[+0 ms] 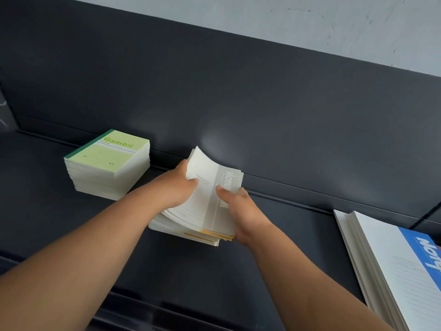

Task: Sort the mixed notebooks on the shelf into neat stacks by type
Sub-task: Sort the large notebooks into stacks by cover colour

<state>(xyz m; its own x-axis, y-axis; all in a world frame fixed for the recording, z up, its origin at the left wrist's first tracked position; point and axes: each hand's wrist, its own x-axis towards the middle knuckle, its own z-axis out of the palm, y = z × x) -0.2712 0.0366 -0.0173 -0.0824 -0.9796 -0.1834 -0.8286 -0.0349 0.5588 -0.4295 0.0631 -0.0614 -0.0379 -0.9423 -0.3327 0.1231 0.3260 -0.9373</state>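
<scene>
head view: mixed pile (191,232) at shelf (286,144) centre.
left hand (176,187): gripping lifted grey notebooks (210,197), 9 o'clock edge.
right hand (241,209): pinching spine side, 3 o'clock.
long axis: 12–6.
targets: Gambit stack (107,163) at 10 o'clock, nearer left hand; blue stack (393,271) at 4 o'clock.

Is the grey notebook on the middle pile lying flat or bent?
Bent: the grey notebook curls upward at its far end, gripped by both hands.
</scene>
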